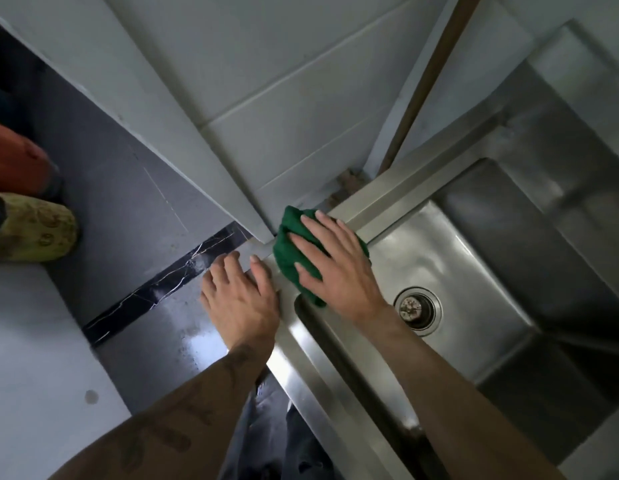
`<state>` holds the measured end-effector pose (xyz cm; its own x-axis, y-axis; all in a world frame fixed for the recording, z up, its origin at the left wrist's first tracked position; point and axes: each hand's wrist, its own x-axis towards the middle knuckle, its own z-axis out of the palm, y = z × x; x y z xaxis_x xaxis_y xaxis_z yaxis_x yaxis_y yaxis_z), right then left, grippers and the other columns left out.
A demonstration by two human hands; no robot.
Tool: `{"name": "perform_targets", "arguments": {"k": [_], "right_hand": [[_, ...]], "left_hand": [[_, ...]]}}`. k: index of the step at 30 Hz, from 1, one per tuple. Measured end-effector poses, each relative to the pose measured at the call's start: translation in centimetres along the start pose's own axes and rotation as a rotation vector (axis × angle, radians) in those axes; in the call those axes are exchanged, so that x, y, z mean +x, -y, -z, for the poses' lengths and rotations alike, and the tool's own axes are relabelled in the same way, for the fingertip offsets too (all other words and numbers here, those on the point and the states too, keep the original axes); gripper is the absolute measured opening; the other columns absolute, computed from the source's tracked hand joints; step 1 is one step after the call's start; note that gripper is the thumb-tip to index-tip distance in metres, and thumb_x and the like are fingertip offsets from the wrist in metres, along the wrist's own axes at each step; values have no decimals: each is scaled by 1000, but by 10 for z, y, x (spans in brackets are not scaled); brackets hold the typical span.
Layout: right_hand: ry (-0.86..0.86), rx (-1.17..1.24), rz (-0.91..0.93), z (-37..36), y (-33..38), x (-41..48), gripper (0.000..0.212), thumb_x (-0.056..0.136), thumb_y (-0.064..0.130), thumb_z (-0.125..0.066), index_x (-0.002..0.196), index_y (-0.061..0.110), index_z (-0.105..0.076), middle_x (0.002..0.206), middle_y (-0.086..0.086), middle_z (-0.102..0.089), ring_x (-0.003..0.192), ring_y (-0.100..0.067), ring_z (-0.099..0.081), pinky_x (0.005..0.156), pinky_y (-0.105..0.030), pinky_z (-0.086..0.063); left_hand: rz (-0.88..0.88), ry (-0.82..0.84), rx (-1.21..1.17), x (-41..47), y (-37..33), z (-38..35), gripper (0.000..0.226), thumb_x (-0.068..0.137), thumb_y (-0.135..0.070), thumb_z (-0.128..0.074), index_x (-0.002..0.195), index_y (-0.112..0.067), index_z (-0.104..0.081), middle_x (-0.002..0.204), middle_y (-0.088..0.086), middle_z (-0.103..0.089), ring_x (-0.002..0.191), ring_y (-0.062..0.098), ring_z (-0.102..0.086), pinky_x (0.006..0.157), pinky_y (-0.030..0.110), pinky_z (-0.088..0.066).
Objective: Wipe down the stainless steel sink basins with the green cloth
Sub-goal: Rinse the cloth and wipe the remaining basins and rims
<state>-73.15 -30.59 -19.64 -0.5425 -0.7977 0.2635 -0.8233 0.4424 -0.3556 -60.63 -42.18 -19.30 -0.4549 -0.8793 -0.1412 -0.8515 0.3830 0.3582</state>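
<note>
The green cloth (pixel 290 252) lies bunched on the left rim corner of the stainless steel sink (pixel 387 192). My right hand (pixel 335 268) presses flat on top of it, fingers spread, covering most of it. My left hand (pixel 240 296) rests palm down on the sink's left edge beside the cloth, holding nothing. The basin's floor has a round drain (pixel 417 308) just right of my right wrist. The basin's near wall is partly hidden by my right forearm.
White tiled wall (pixel 283 98) rises behind the sink corner. A dark floor with a black marble strip (pixel 162 289) lies to the left. A yellow-green object (pixel 34 226) and an orange one (pixel 17 157) sit at the far left.
</note>
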Motion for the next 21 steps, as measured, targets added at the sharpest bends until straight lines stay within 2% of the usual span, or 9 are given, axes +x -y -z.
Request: {"name": "perform_targets", "arguments": {"k": [2,4,7,8,10,13,15,18,21], "right_hand": [[-33,-35,-147,11,-45,11,46,105,38,-51,141,12,-63,157,-14,-51,150,-32,-41,131,-44,-14],[-78,-17,-316,26,-81,21,48,105,38,-47,142,11,-61,158,-12,-49,152,-31,-36,130,-50,-18],[-213,16,-463,24,-73,35,45,101,35,-52,135,10,-66,154,-12,-54,150,-31,-39,129,-51,-21],[-225,27,-477,20,-58,34,44,101,35,-54,134,11,-67,154,-12,-54,150,-32,-40,129,-50,-20],[-182,40,-365,16,-39,25,42,103,34,-55,134,9,-67,153,-13,-55,149,-31,-41,129,-50,-22],[-95,4,-193,30,-76,20,43,107,34,-51,137,7,-66,152,-14,-56,149,-30,-43,129,-47,-23],[-115,-7,-336,44,-119,33,46,107,36,-46,141,9,-62,155,-13,-52,151,-30,-39,128,-52,-25],[-241,27,-615,64,-164,61,52,106,40,-39,143,9,-60,158,-11,-49,153,-30,-35,128,-51,-26],[-293,31,-677,58,-156,67,49,106,37,-42,142,10,-61,159,-10,-49,155,-31,-32,128,-47,-24]], "left_hand": [[-29,16,14,3,5,-3,56,107,-52,-27,128,-12,-60,128,14,-62,120,36,-52,106,51,-40],[-35,28,15,3,6,-5,59,106,-56,-23,130,-14,-58,130,12,-60,122,34,-51,108,49,-39],[-61,32,25,4,5,-4,62,105,-57,-20,127,-13,-58,125,12,-60,117,33,-50,105,48,-38],[-82,37,42,5,7,-4,61,105,-55,-20,126,-12,-58,124,11,-60,116,33,-49,104,47,-37],[-140,75,134,5,10,-3,60,104,-50,-22,128,-8,-57,128,11,-57,117,32,-47,104,46,-35],[-184,91,190,5,15,-4,46,107,-39,-30,129,-7,-55,130,12,-52,117,31,-44,103,48,-35],[-166,55,138,5,12,-6,44,108,-39,-29,124,-8,-56,126,10,-55,115,29,-44,104,47,-35],[-180,23,174,6,13,-8,45,109,-36,-28,125,-6,-57,123,12,-56,113,30,-43,102,46,-32],[-203,42,243,7,20,-10,40,107,-31,-36,128,-5,-57,125,15,-55,113,33,-43,101,49,-33]]}}
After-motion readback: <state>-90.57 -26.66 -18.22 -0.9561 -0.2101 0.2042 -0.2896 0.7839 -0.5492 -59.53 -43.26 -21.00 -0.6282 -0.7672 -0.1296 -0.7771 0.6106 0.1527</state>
